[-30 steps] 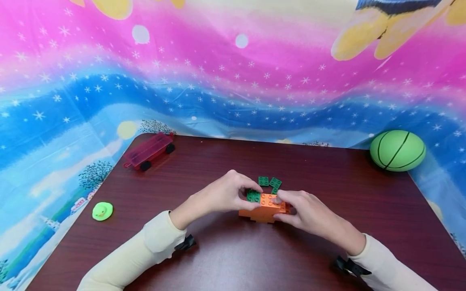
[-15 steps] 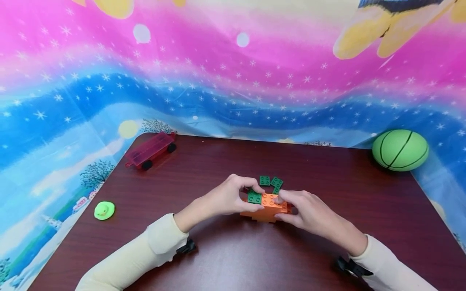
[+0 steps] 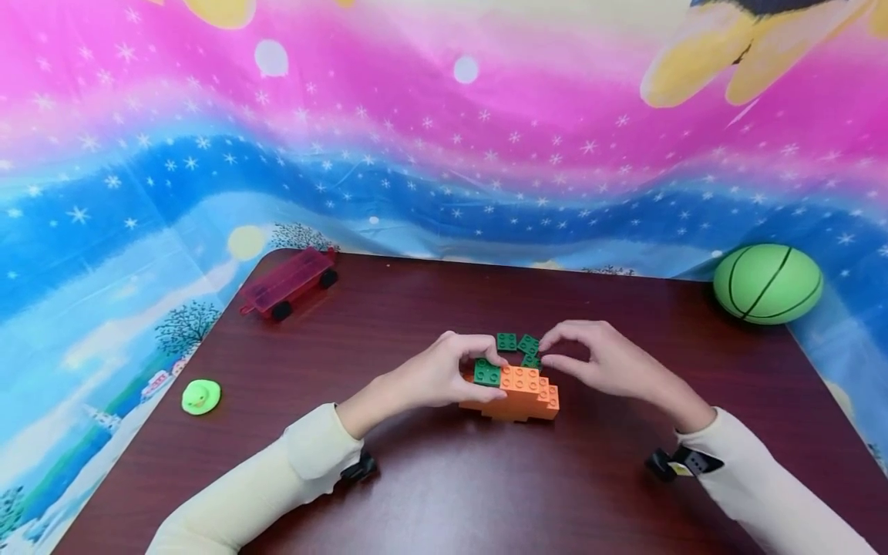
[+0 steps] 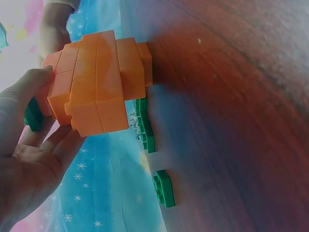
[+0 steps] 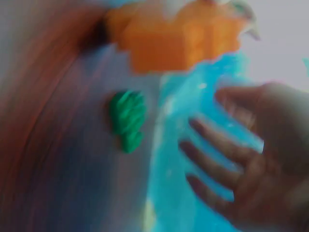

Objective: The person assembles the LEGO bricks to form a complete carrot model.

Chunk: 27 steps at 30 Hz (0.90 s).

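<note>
An orange block build [image 3: 520, 405] made of stacked toy bricks stands in the middle of the table, stepped at its right end. On its top left sits a green brick [image 3: 487, 373]. My left hand [image 3: 433, 371] grips the build there, thumb on the near side and fingers behind; the left wrist view shows the thumb pressed against the orange bricks [image 4: 94, 82]. Just beyond the build lie loose green bricks [image 3: 507, 341]. Close to their right side, my right hand [image 3: 603, 358] has its fingers spread apart and holds nothing, as the blurred right wrist view confirms.
A translucent red toy wagon [image 3: 290, 284] is at the table's back left corner. Nearer the left edge sits a lime green rubber duck [image 3: 201, 396]. A green ball [image 3: 768, 284] with black lines rests at the back right. Behind the table hangs a colourful printed cloth [image 3: 444, 154].
My right hand has let go of the build's right end and moved back and slightly right, beside the loose green bricks. The left hand keeps its grip in about the same place.
</note>
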Tool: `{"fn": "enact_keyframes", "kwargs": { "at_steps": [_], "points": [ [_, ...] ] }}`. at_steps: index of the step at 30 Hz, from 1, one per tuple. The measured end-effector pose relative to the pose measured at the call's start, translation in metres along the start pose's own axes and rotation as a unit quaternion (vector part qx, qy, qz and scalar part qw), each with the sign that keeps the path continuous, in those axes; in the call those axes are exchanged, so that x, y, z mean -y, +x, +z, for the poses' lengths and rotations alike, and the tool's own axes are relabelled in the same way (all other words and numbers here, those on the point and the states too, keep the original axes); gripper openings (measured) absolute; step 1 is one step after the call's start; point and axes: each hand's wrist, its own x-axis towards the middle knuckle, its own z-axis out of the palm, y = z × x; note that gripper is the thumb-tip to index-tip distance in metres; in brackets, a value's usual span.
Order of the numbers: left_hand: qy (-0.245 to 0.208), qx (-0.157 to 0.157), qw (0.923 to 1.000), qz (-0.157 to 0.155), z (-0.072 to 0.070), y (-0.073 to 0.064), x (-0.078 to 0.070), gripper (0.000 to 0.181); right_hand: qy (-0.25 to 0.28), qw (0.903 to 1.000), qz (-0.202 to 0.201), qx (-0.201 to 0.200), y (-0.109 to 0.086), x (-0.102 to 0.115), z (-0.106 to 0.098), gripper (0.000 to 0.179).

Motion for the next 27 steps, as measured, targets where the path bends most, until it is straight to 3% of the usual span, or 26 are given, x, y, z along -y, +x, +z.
{"fn": "enact_keyframes", "kwargs": {
  "at_steps": [2, 5, 10, 14, 21, 27],
  "points": [
    [-0.001, 0.004, 1.0, -0.002, -0.001, 0.0, 0.0, 0.022, -0.043, 0.9982, 0.042, -0.001, 0.006, -0.01, 0.004, 0.015],
    [0.0, 0.008, 1.0, -0.003, -0.001, -0.001, -0.001, 0.021, -0.075, 0.9944, 0.065, 0.033, 0.012, -0.021, 0.014, 0.018],
    [0.02, 0.008, 0.9996, 0.016, -0.002, -0.001, -0.002, 0.021, -0.088, 0.9927, 0.046, 0.068, 0.019, -0.025, 0.027, 0.017],
    [0.035, 0.014, 0.9989, 0.028, -0.002, -0.001, -0.002, 0.021, -0.105, 0.9921, 0.036, 0.058, 0.02, -0.02, 0.032, 0.013],
    [0.06, 0.019, 0.9973, 0.039, -0.003, -0.001, -0.003, 0.021, -0.123, 0.9903, 0.053, 0.038, 0.011, -0.018, 0.029, 0.027],
    [0.068, 0.02, 0.997, 0.03, -0.002, -0.001, -0.004, 0.021, -0.089, 0.9948, 0.05, 0.002, 0.002, -0.017, 0.018, 0.016]
  ]
}}
